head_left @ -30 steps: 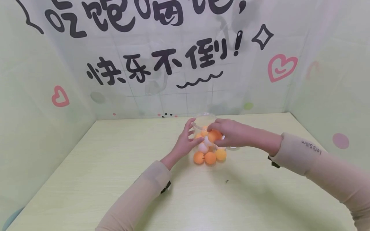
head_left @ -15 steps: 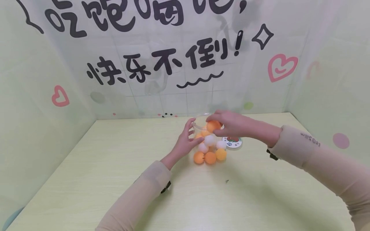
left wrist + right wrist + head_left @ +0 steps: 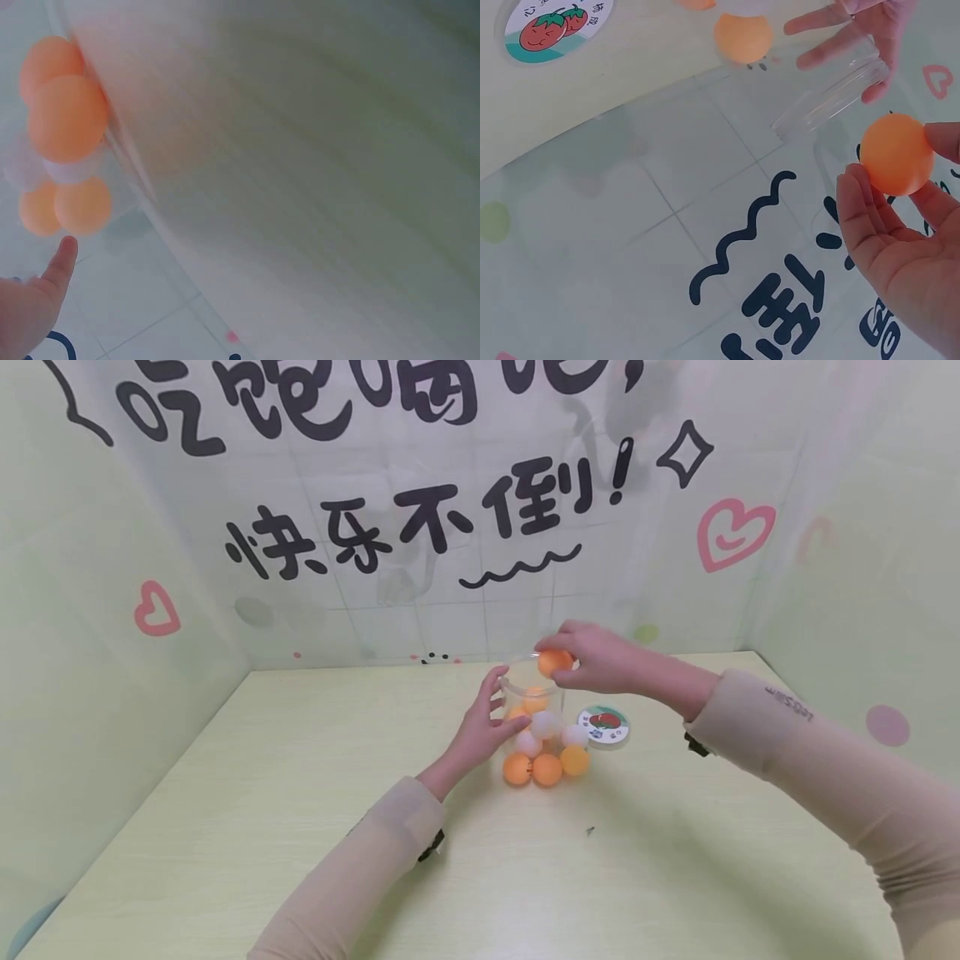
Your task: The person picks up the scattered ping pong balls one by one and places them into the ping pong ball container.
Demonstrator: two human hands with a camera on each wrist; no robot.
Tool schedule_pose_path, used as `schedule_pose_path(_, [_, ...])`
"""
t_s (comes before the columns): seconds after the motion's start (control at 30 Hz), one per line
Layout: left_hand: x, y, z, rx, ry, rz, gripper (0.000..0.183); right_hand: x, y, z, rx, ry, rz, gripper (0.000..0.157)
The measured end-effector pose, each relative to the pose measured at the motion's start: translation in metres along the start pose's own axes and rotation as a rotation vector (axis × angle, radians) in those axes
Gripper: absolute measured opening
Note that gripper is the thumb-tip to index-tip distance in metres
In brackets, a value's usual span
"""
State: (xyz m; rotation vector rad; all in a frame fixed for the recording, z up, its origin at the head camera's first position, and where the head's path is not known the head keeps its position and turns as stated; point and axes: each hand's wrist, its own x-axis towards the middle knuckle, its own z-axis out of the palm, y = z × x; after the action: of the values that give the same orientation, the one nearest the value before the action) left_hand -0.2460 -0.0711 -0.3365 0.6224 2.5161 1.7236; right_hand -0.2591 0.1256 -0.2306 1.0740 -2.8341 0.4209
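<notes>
A clear plastic jar (image 3: 512, 681) stands upright near the back of the table. My left hand (image 3: 483, 722) holds it from the left, thumb in front and fingers round the side. Orange and white ping-pong balls (image 3: 535, 699) show through its wall. Just above the jar's mouth, my right hand (image 3: 600, 657) pinches an orange ping-pong ball (image 3: 897, 155) between thumb and fingertips. Low at the front are several more balls, among them a yellow-orange ball (image 3: 575, 760) and a white ball (image 3: 574, 736) at the right; whether all of these lie outside the jar I cannot tell.
Right of the jar, a round disc with a red fruit picture (image 3: 603, 725) lies flat on the pale wooden table (image 3: 337, 760). A small dark speck (image 3: 590, 831) is nearer me. Printed sheeting (image 3: 420, 618) walls the back and both sides.
My right hand has lifted the orange ball from beside the jar's upper part to above its mouth, uncovering the round disc. The left hand and jar have stayed put.
</notes>
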Motion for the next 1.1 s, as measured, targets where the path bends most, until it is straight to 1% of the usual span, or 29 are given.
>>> schedule_pose_path(0.07, [-0.001, 0.002, 0.0, 0.001, 0.0, -0.001, 0.072, 0.003, 0.002, -0.001, -0.003, -0.004, 0.011, 0.039])
schedule_pose_path(0.2, [-0.001, 0.001, -0.001, -0.004, 0.0, 0.002, 0.072, 0.009, 0.006, -0.001, -0.004, -0.011, 0.023, 0.038])
schedule_pose_path(0.43, [0.014, -0.03, 0.002, -0.02, 0.004, 0.01, 0.077, 0.019, 0.006, 0.004, -0.005, -0.068, 0.059, 0.037])
schedule_pose_path(0.5, [0.015, -0.032, 0.002, -0.014, 0.01, 0.016, 0.077, 0.021, 0.004, 0.006, -0.011, -0.083, 0.062, 0.038])
schedule_pose_path(0.6, [0.015, -0.033, 0.003, -0.004, 0.017, 0.025, 0.076, 0.022, 0.002, 0.009, -0.03, -0.091, 0.043, 0.038])
schedule_pose_path(0.83, [0.013, -0.033, 0.003, 0.002, 0.018, 0.039, 0.075, 0.021, 0.0, 0.013, -0.036, -0.061, -0.015, 0.036])
schedule_pose_path(1.0, [0.013, -0.034, 0.003, 0.0, 0.023, 0.039, 0.074, 0.016, 0.0, 0.011, -0.015, -0.008, -0.007, 0.03])
schedule_pose_path(1.1, [0.012, -0.035, 0.003, 0.0, 0.026, 0.04, 0.075, 0.01, -0.004, 0.009, -0.017, 0.012, -0.005, 0.027])
